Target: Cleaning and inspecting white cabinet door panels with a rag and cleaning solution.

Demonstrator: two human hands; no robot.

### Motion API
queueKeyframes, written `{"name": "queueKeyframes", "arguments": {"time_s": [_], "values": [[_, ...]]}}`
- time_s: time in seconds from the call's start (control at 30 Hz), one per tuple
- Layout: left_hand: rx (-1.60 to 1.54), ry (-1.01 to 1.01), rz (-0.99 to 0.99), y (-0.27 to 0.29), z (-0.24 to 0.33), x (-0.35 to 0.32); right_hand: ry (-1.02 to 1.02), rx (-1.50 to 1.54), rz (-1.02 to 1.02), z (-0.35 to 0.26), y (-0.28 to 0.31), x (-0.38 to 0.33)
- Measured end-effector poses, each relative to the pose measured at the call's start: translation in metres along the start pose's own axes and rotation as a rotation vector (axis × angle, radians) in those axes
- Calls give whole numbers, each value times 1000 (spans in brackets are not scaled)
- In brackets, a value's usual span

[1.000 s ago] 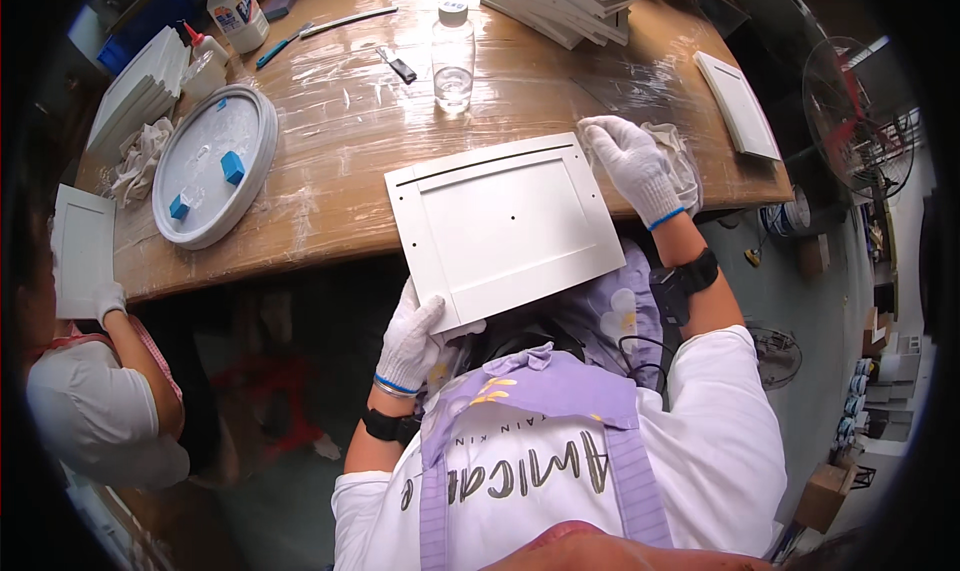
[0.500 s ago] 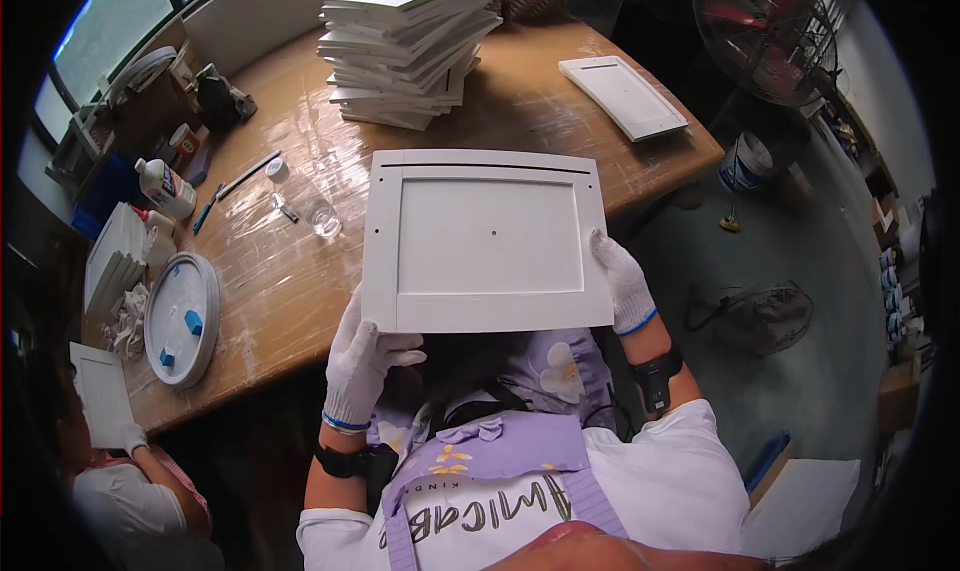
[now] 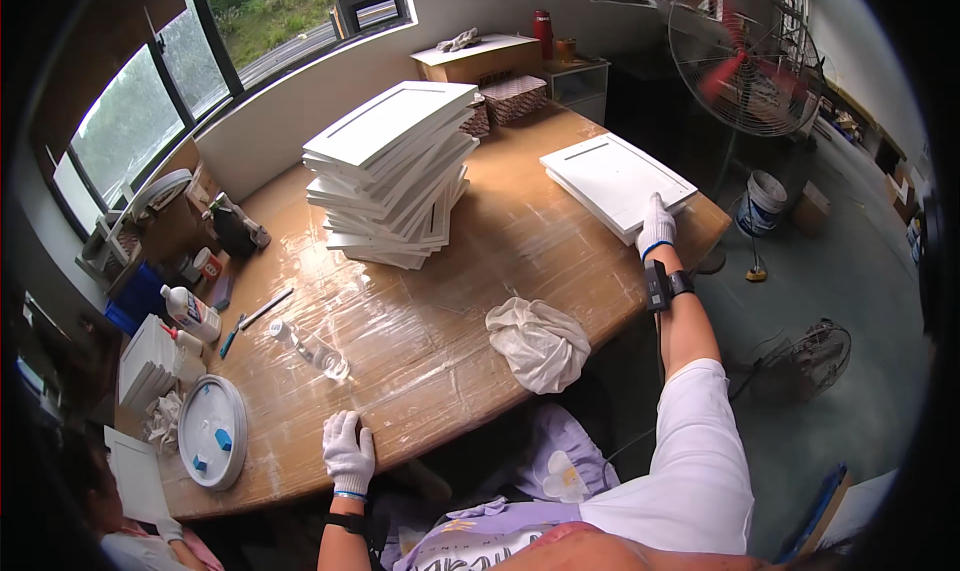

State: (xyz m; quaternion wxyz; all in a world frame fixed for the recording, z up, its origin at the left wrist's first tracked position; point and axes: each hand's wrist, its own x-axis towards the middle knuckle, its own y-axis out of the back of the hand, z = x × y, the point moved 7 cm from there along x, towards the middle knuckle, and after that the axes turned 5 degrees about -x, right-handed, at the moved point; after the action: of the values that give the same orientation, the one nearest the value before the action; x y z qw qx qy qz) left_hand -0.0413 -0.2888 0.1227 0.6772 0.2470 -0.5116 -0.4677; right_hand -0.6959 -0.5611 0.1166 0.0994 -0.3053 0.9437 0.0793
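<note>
My right hand (image 3: 656, 225), in a white knit glove, grips the near right corner of a white framed panel (image 3: 622, 183). That panel lies over another white panel (image 3: 588, 203) at the table's right end. My left hand (image 3: 348, 454), gloved too, rests on the table's front edge with its fingers stretched out and nothing in it. Between my hands lies a crumpled whitish cloth (image 3: 540, 345). Further back, a tall uneven stack of white framed panels (image 3: 390, 186) stands on the wrapped tabletop (image 3: 430, 321).
A clear bottle (image 3: 310, 351), a white bottle (image 3: 190, 313) and a round lid with blue pieces (image 3: 212, 431) are on the left. A co-worker's gloved hand (image 3: 168, 529) holds a white panel at lower left. A fan (image 3: 742, 59) stands beyond the right end.
The panel both hands held before me now lies on the panel at the right. My right hand has gone there with it; my left has let go and dropped to the table edge.
</note>
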Motion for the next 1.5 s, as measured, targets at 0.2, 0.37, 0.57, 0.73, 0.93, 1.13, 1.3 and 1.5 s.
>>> {"name": "queueKeyframes", "arguments": {"time_s": [0.2, 0.37, 0.57, 0.73, 0.93, 1.13, 1.3, 1.5], "values": [[-57, 17, 3, -7, 6, 14, 28, -468, -26, -7, 2, 42], [-36, 26, 8, -5, -4, 7, 911, -722, 8, -46, -58, -63], [-14, 59, 21, 1, -7, 0, 616, -868, -470, 4, -144, -45], [6, 23, -14, -10, 2, 4, 590, -788, -357, 25, -147, 22], [-1, 57, 20, -6, -6, 6, 530, -881, -344, 20, -163, 5], [-29, 84, 23, -2, -9, 11, 1123, -733, -283, -126, -201, -158], [-58, 67, 27, 3, -6, 9, 1830, -721, -290, -207, -276, -312], [-92, 94, 65, 6, -7, 4, 1744, -1238, -394, -219, -316, -348]]}}
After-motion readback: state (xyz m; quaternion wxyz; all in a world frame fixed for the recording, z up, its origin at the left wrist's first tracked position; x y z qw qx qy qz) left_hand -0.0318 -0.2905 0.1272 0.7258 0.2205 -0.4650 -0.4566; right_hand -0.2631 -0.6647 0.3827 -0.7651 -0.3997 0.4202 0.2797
